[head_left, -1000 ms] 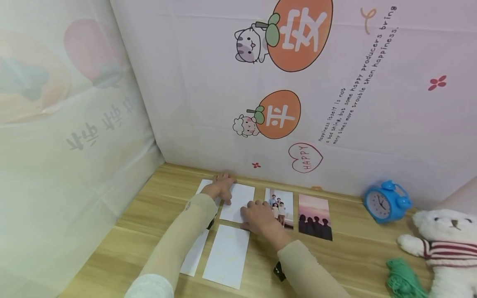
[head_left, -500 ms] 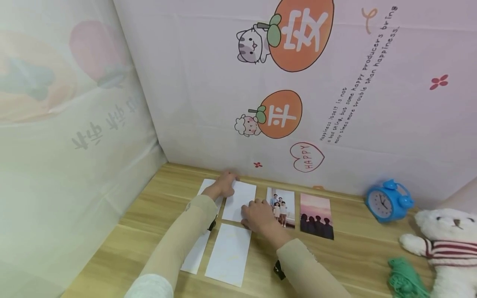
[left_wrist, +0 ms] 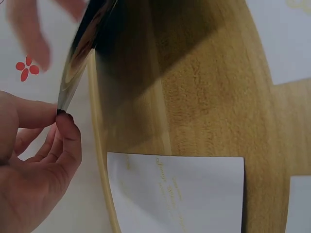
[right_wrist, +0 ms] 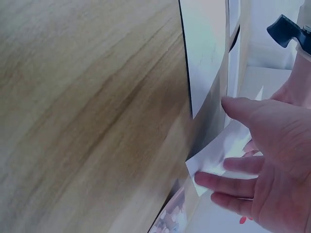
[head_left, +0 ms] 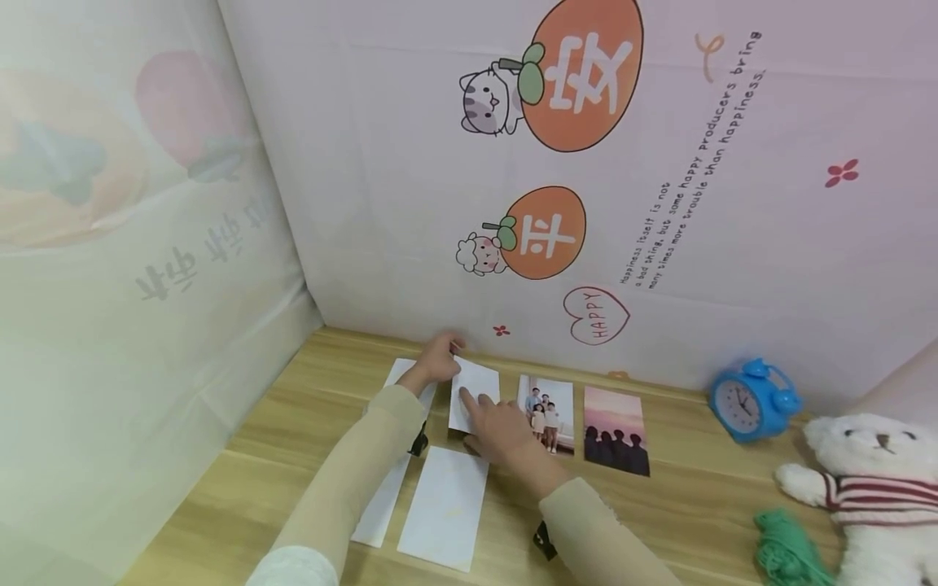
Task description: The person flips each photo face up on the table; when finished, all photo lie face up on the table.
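Observation:
My left hand point(head_left: 438, 358) pinches the top corner of a photo card point(head_left: 475, 381) between thumb and fingertip. The card is lifted at a tilt, its white back facing up in the head view. In the left wrist view its glossy dark picture side point(left_wrist: 80, 56) shows nearly edge-on. My right hand point(head_left: 506, 431) has its fingers extended over the card's white back, thumb apart. More white-backed cards lie flat nearby: one in front point(head_left: 443, 509), another at the left, partly under my left arm. A family photo point(head_left: 560, 419) lies face up just right of my right hand.
A sunset silhouette photo point(head_left: 617, 431) lies right of the family photo. Further right are a blue alarm clock point(head_left: 747, 400), a white teddy bear point(head_left: 879, 492) and green yarn point(head_left: 791, 549). Printed cloth point(head_left: 410, 163) stands behind the wooden table.
The card lay flat before; my left hand has taken its top corner and raised it. My right fingers have straightened out over the card.

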The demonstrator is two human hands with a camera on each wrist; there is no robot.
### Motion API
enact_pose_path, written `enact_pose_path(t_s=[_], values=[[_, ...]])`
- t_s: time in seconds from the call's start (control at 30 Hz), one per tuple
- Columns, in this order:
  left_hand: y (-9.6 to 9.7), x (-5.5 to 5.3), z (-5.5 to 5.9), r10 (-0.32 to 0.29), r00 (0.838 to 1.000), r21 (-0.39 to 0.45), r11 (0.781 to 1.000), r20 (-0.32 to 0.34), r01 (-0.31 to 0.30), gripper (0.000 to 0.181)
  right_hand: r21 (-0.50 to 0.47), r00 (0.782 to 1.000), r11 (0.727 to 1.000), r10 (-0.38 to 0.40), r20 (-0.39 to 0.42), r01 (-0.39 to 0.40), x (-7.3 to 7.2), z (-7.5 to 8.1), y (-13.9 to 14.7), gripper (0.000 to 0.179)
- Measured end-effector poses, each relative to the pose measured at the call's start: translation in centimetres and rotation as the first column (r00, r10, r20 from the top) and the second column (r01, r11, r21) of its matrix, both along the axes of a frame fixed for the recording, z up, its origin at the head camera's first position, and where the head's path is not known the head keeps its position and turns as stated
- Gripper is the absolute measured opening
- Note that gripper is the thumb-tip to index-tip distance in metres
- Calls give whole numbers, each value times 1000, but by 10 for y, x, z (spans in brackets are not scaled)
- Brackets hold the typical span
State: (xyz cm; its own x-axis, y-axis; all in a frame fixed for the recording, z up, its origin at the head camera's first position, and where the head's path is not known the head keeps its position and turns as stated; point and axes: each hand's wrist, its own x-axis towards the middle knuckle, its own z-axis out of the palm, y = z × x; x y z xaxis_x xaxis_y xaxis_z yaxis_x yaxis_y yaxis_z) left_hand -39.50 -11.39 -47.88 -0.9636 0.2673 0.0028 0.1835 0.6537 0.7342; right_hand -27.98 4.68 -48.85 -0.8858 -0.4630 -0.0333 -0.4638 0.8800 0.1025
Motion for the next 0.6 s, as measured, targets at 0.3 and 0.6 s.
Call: enact_pose_path(t_s=[0.3, 0.6], values=[[1, -1, 0, 91, 995, 87, 992, 44, -95, 52, -97, 993, 988, 120, -11, -120, 5, 11, -3, 68], [3, -3, -3, 116, 984, 278, 949, 131, -149, 40, -162, 986, 973, 155, -65, -164, 2, 10, -2, 47]])
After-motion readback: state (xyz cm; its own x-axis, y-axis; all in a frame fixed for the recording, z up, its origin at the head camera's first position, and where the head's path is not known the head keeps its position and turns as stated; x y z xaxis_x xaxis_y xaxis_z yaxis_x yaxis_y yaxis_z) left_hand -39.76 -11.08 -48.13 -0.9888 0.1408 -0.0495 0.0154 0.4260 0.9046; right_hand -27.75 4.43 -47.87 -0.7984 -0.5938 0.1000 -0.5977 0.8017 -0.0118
